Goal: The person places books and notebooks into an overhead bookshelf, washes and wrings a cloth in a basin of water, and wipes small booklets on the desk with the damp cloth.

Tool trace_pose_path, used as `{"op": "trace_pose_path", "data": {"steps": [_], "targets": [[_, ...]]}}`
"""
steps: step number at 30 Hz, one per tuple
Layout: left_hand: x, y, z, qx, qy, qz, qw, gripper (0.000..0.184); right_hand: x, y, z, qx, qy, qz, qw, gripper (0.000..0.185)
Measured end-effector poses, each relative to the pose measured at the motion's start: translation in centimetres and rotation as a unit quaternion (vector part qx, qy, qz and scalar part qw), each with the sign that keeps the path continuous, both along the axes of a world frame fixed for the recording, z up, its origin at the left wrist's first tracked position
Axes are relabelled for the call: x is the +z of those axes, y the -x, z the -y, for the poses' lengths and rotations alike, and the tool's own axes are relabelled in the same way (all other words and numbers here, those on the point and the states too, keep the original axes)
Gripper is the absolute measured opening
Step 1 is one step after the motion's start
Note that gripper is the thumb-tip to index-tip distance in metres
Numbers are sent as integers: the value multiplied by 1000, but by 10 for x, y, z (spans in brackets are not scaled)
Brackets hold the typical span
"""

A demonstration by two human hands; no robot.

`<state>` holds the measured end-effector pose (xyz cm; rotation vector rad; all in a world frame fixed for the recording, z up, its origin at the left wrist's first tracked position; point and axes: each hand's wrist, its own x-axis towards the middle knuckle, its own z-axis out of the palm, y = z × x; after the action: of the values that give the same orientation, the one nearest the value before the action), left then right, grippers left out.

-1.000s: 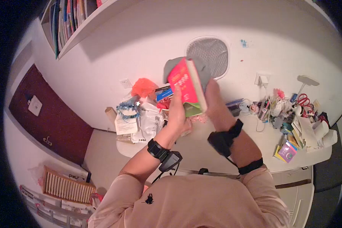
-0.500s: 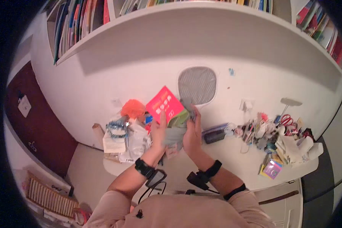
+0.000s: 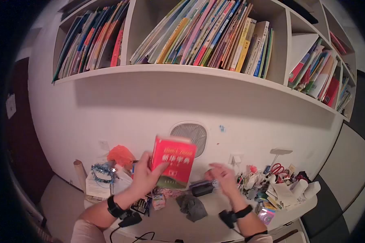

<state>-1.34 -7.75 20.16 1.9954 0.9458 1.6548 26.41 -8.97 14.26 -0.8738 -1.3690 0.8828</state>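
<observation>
A thick red dictionary (image 3: 177, 156) with a green lower edge is upright in my left hand (image 3: 145, 172), thumb across its front cover. To its right, my right hand (image 3: 224, 177) is off the book with its fingers apart, slightly blurred, and holds nothing. A crumpled grey cloth (image 3: 192, 207) lies on the desk below the book. Close behind the cloth sits a dark pencil case (image 3: 202, 189).
Overhead, a white shelf (image 3: 158, 69) holds rows of books (image 3: 207, 34). An orange bag (image 3: 121, 156) and blue tinsel (image 3: 102, 173) are at left. Red scissors (image 3: 277, 169) and piled papers (image 3: 286, 192) crowd the desk's right side. A grey-meshed oval (image 3: 182, 133) is on the wall.
The grey cloth has left my hands and lies on the desk. My right hand has let go and moved right. The dictionary is turned more upright, and the view has tilted up toward the shelf.
</observation>
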Motion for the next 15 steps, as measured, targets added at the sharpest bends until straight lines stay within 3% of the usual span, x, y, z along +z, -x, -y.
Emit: {"op": "trace_pose_path", "data": {"steps": [1,3,5,8,10,13,15], "targets": [[27,-8,5,-20,-44,21,999,34,38,-6,17,41,-22,-36,998,39],[82,-28,25,-23,-141,5,990,38,105,-4,51,30,-163,1,986,37],[122,-54,33,-12,-263,-5,965,33,142,-14,71,-154,-192,106,963,42],[178,-101,36,-6,-425,42,904,38,193,-3,102,-210,-205,33,955,37],[207,-136,42,5,-524,42,851,38,221,18,109,-165,-381,6,910,31],[236,-190,46,26,-663,48,746,38,248,-9,105,-227,-372,29,900,37],[248,-211,51,-19,-664,25,747,36,265,-18,115,-216,-356,-25,909,37]]}}
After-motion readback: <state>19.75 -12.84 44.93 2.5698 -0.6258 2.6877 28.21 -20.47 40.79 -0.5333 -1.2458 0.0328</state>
